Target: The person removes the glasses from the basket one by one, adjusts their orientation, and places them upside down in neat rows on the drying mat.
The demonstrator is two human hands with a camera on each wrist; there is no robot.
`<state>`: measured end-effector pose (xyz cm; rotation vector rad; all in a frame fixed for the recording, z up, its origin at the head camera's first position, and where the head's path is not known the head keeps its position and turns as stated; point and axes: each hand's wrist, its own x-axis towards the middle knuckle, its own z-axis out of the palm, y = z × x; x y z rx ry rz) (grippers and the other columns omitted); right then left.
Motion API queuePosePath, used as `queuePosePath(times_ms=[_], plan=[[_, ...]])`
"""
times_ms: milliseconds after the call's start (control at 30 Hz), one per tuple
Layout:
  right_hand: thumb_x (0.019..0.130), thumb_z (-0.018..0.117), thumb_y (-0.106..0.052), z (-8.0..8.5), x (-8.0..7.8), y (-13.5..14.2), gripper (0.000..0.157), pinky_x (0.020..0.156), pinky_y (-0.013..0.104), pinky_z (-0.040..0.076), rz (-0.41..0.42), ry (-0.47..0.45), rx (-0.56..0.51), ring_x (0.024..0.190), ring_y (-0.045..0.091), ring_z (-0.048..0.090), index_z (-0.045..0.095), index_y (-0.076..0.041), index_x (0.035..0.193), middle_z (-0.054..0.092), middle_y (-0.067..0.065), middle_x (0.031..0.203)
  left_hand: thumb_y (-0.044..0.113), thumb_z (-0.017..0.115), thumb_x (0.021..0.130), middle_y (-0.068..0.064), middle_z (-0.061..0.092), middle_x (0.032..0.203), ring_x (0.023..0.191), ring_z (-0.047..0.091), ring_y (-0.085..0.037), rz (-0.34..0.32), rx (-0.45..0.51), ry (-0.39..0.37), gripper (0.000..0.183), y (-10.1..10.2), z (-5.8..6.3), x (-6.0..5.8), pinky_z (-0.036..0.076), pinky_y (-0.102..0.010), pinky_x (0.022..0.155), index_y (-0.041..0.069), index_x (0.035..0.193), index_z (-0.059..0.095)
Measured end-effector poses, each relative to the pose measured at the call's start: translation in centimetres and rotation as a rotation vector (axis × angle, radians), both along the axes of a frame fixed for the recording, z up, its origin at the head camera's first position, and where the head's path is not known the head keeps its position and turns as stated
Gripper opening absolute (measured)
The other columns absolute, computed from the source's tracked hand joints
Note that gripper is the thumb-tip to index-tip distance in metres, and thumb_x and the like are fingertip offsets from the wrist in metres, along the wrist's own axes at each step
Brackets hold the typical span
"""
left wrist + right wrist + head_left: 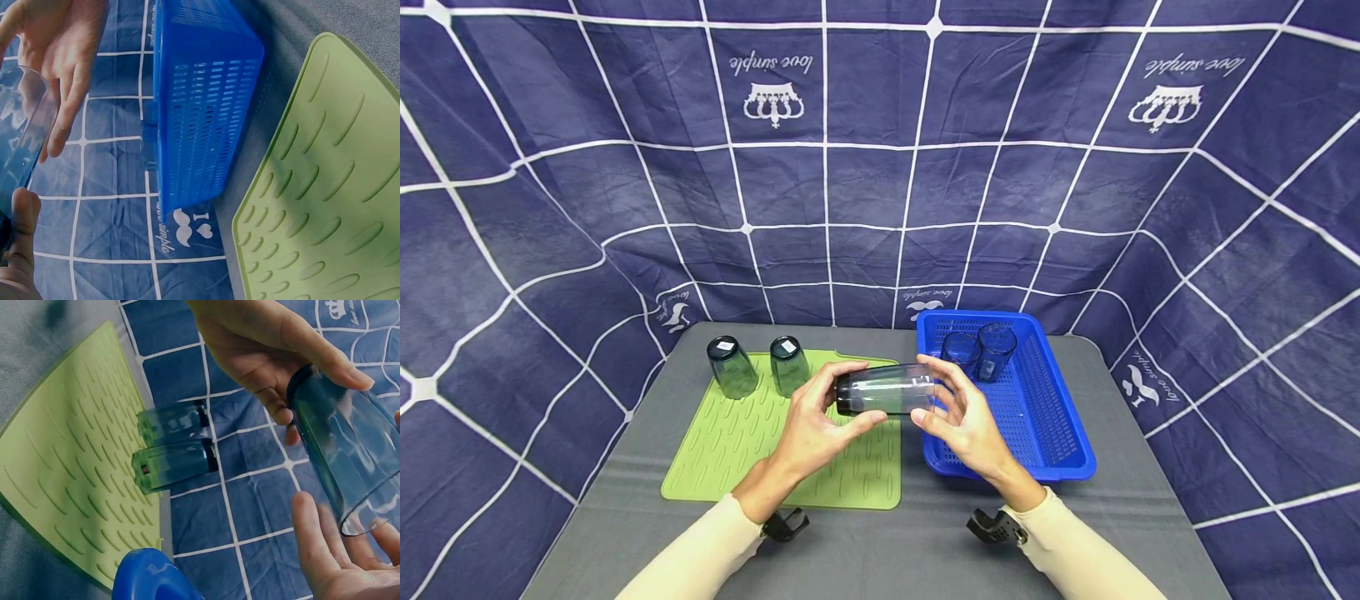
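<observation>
A smoky, clear drinking glass (887,390) lies sideways in the air between both hands, its dark base to the left. My left hand (817,417) grips the base end, thumb along the near side and fingers behind. Around the rim end, my right hand (962,412) holds the glass with its thumb and index finger on opposite sides; its lower fingers spread below in the right wrist view. Two more glasses (732,367) (789,367) stand upside down on the green mat (715,467), a small label on each base.
To the right stands a blue perforated basket (1060,408), with two glasses (996,354) (960,352) at its far end. Mat and basket rest on a grey tabletop (880,550). A blue checked curtain (880,183) hangs behind and at the sides.
</observation>
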<state>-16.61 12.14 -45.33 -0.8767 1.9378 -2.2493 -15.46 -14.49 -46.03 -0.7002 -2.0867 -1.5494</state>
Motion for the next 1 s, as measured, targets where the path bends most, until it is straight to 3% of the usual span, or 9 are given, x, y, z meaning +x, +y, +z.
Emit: queuePosePath(times_ms=[267, 533, 667, 833, 1000], plan=[[0.103, 0.079, 0.005, 0.1, 0.0, 0.3, 0.077, 0.114, 0.033, 0.066, -0.008, 0.056, 0.067, 0.140, 0.009, 0.071, 0.044, 0.006, 0.171, 0.053, 0.034, 0.169, 0.010, 0.107, 0.084, -0.012, 0.082, 0.140, 0.113, 0.079, -0.012, 0.022, -0.012, 0.001, 0.071, -0.3, 0.1, 0.1, 0.067, -0.019, 0.096, 0.009, 0.146, 0.073], [0.103, 0.078, 0.004, 0.1, 0.0, 0.7, 0.072, 0.115, 0.032, 0.065, -0.039, 0.091, 0.130, 0.141, 0.012, 0.070, 0.051, 0.000, 0.169, 0.058, 0.022, 0.170, 0.009, 0.107, 0.083, -0.018, 0.082, 0.138, 0.113, 0.083, -0.032, 0.020, -0.020, 0.021, 0.070, -0.6, 0.3, 0.1, 0.067, -0.018, 0.099, 0.006, 0.144, 0.073], [0.103, 0.079, 0.003, 0.1, -0.1, 1.0, 0.070, 0.117, 0.036, 0.065, -0.067, 0.123, 0.174, 0.142, 0.013, 0.070, 0.054, -0.003, 0.169, 0.060, 0.020, 0.170, 0.010, 0.107, 0.083, -0.018, 0.082, 0.138, 0.115, 0.082, -0.027, 0.038, -0.033, 0.026, 0.070, -0.7, 0.4, 0.2, 0.067, -0.018, 0.098, 0.005, 0.144, 0.073], [0.103, 0.081, 0.000, 0.0, -0.2, 1.3, 0.069, 0.118, 0.031, 0.062, -0.101, 0.167, 0.218, 0.145, 0.014, 0.069, 0.056, -0.006, 0.168, 0.062, 0.018, 0.169, 0.012, 0.108, 0.082, -0.013, 0.083, 0.137, 0.116, 0.080, -0.015, 0.069, -0.053, 0.038, 0.071, -0.8, 0.6, 0.2, 0.068, -0.019, 0.096, 0.010, 0.144, 0.074], [0.103, 0.081, 0.001, 0.0, -0.2, 1.7, 0.069, 0.122, 0.034, 0.061, -0.123, 0.205, 0.239, 0.148, 0.015, 0.068, 0.057, -0.007, 0.167, 0.063, 0.016, 0.168, 0.014, 0.109, 0.080, -0.014, 0.084, 0.134, 0.114, 0.080, -0.014, 0.104, -0.071, 0.044, 0.072, -1.1, 0.5, 0.2, 0.066, -0.018, 0.094, 0.013, 0.144, 0.075]])
